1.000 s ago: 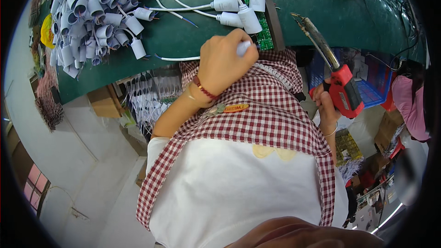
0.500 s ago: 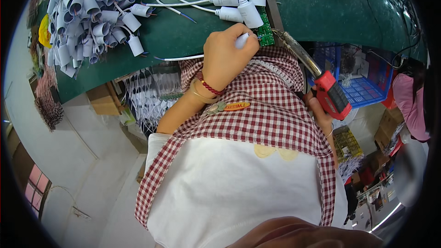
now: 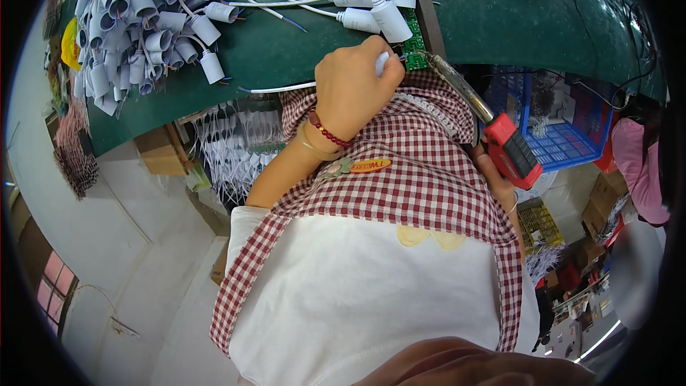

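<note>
My left hand (image 3: 351, 89) is closed around a white cylindrical lamp holder (image 3: 382, 63) at the table's near edge, mostly hidden by the fingers. Thin wire ends stick out of it beside a strip of green circuit boards (image 3: 415, 46). A white cable (image 3: 279, 88) runs out to the left from under the same hand. My right hand (image 3: 495, 174) grips a red and black soldering iron (image 3: 511, 150), and its metal tip reaches the board by those wire ends. Whether the tip touches the solder pad, I cannot tell. Several finished-looking white lamp holders (image 3: 391, 20) with cables lie over the strip.
A large heap of white lamp holders (image 3: 143, 21) covers the left of the green table (image 3: 500, 14). A dark bar (image 3: 429, 21) runs beside the boards. Below the table sit a blue crate (image 3: 564, 146) at right and bundled white cables (image 3: 232, 150) at left.
The soldering iron's tip has come slightly lower, toward the near end of the board strip, and its handle has tilted a little. My left hand keeps its hold on the lamp holder.
</note>
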`<action>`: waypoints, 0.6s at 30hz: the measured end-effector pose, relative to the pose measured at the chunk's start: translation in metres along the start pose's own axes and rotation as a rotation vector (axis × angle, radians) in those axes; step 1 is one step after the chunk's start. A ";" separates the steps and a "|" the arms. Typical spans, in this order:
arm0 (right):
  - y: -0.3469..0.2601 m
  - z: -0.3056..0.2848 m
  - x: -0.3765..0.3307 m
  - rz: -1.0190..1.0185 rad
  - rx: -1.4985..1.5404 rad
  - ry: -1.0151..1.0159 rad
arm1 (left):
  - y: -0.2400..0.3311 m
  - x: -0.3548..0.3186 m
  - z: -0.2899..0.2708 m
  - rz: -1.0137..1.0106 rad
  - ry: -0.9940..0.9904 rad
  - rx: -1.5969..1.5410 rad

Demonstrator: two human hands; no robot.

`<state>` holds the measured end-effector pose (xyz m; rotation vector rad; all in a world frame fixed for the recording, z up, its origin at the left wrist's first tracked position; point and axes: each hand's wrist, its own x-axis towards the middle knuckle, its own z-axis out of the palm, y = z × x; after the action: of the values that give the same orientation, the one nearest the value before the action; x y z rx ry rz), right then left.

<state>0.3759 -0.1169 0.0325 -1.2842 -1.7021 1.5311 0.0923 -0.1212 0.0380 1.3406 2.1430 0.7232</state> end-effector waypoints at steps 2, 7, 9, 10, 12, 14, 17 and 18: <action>0.000 0.000 0.000 -0.012 -0.013 -0.006 | 0.001 0.002 -0.001 0.004 -0.006 0.012; 0.000 0.003 0.004 -0.060 -0.029 -0.021 | 0.002 0.004 -0.002 0.004 -0.025 0.017; 0.005 0.001 0.003 -0.095 -0.059 -0.031 | 0.002 0.004 -0.003 0.001 -0.034 0.021; 0.005 0.000 0.003 -0.096 -0.059 -0.033 | 0.002 0.004 -0.003 -0.001 -0.033 0.022; 0.004 -0.001 0.003 -0.040 -0.115 -0.077 | 0.003 0.004 -0.003 -0.004 -0.037 0.047; -0.010 0.001 0.010 -0.140 -0.219 -0.081 | 0.002 0.006 -0.002 -0.003 -0.046 0.046; -0.013 0.004 0.012 -0.220 -0.295 -0.084 | 0.002 0.005 -0.001 -0.009 -0.036 0.048; -0.014 0.004 0.012 -0.193 -0.274 -0.072 | 0.002 0.005 -0.002 -0.008 -0.026 0.043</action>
<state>0.3632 -0.1077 0.0419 -1.1635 -2.0735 1.2806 0.0907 -0.1160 0.0398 1.3551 2.1533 0.6559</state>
